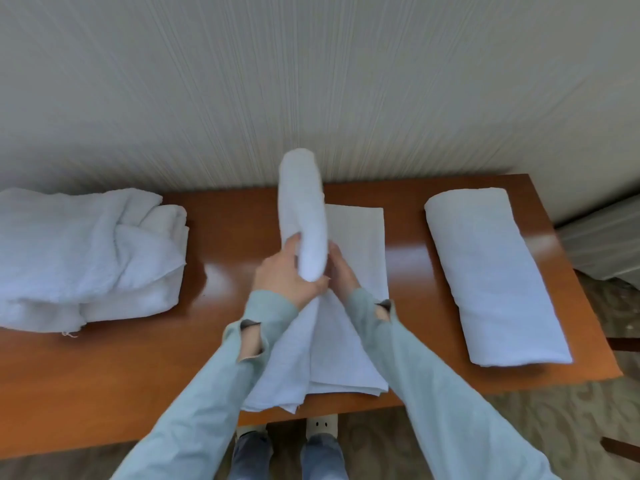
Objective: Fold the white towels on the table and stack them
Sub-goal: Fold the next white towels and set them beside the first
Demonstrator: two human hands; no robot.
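A white towel [302, 209] is held up over the middle of the wooden table [221, 230], folded over into a long loop that rises toward the wall. My left hand [287, 275] grips it from the left near its lower end. My right hand [341, 268] holds it from the right, partly hidden behind the cloth. The towel's lower part [346, 355] drapes down and lies flat on the table between my arms. A folded white towel [485, 271] lies at the right end of the table. A heap of unfolded white towels [83, 251] sits at the left end.
The table stands against a striped pale wall [311, 81]. Its front edge runs just above my feet [318, 424] on patterned carpet. Bare wood shows between the heap and the middle towel and between that towel and the folded one. A grey unit [602, 244] stands beyond the table's right end.
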